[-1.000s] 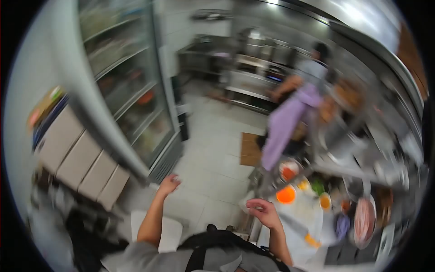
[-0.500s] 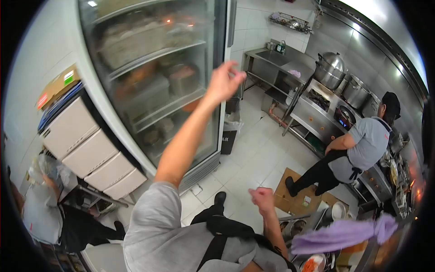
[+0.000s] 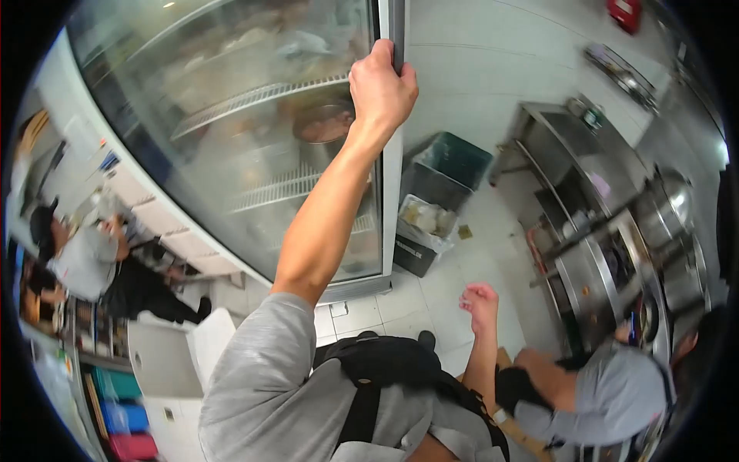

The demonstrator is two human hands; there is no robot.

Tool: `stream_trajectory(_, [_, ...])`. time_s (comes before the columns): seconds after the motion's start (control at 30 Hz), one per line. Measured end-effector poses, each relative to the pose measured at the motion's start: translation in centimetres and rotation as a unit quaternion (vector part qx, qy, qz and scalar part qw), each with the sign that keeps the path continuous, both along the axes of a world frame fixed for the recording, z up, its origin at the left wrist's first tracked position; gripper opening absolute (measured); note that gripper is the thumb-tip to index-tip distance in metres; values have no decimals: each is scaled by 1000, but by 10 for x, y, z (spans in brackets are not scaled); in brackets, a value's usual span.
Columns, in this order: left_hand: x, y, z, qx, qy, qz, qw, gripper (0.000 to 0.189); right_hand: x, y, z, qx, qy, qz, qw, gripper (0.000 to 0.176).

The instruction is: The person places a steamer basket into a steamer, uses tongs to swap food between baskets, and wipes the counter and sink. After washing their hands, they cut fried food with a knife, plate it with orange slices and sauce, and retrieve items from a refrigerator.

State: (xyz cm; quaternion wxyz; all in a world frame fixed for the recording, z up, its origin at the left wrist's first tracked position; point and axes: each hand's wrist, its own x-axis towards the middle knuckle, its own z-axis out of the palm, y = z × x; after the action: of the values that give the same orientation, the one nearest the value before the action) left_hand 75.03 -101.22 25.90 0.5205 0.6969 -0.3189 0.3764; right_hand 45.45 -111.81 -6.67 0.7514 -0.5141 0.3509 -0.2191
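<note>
A tall glass-door refrigerator (image 3: 254,165) fills the upper left of the view, with food on its shelves behind hazy glass. My left hand (image 3: 382,85) is stretched up to the door's right edge. Its fingers wrap round the dark vertical door handle (image 3: 398,31), and the door looks closed. Inside, behind my forearm, a metal pot (image 3: 325,125) holds pinkish food. Lower right, my right hand (image 3: 479,302) hangs in the air over the floor, apart from everything. Its fingers are loosely curled, and nothing shows in them.
Beside the refrigerator stand a dark green bin (image 3: 459,154) and a waste bin with scraps (image 3: 426,218). A steel counter (image 3: 585,127), a stove and a large pot (image 3: 663,206) line the right. One co-worker (image 3: 623,385) is close on my right; another (image 3: 85,258) works at left.
My left hand has come onto the refrigerator handle and closed round it. My view has turned right and moved closer to the door. My right hand stays raised, fingers curled.
</note>
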Motion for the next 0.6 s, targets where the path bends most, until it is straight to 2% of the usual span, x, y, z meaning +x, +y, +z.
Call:
stream_trajectory(0.03, [-1,0,-3,-17,-41,7,999,17,20,-19,11,-8,-6,26,1000,14])
stream_trajectory(0.1, [-33,15,0,3,-7,13,1000,19,68,-58,27,-33,-34,64,997,17])
stream_trajectory(0.13, [-56,26,1,-3,-34,5,999,23,95,-74,29,-35,-52,96,993,17])
stream_trajectory(0.2, [-107,57,-3,26,11,21,999,25,148,-90,35,-86,-123,79,986,17])
stream_trajectory(0.27, [-166,90,-6,-9,48,45,998,27,197,-85,62,-113,-168,145,968,18])
stream_trajectory(0.3, [-181,118,-28,-62,32,52,996,26,216,-69,88,-142,-232,189,944,19])
stream_trajectory(0.33, [-208,129,-40,-146,-12,142,979,25,229,-58,113,-166,-291,228,914,19])
stream_trajectory(0.37, [-227,168,-73,-225,-39,234,945,28,246,-49,134,-210,-331,269,880,19])
stream_trajectory(0.4, [-249,195,-76,-211,-81,229,947,31,259,-38,160,-252,-368,305,842,19])
stream_trajectory(0.43, [-268,206,-60,-219,-90,236,942,31,267,-31,196,-313,-392,293,814,16])
stream_trajectory(0.47, [-276,203,-45,-278,-103,298,907,40,273,-24,239,-372,-416,275,783,14])
stream_trajectory(0.5, [-294,253,-63,-265,-102,405,869,46,278,-16,280,-438,-461,230,737,13])
stream_trajectory(0.53, [-302,278,-63,-270,-132,474,828,44,284,-7,323,-498,-501,179,684,13])
stream_trajectory(0.57, [-316,316,-70,-304,-118,509,796,41,291,0,363,-550,-573,92,601,13])
stream_trajectory(0.6, [-326,343,-76,-337,-99,544,762,39,310,8,392,-568,-591,65,569,11])
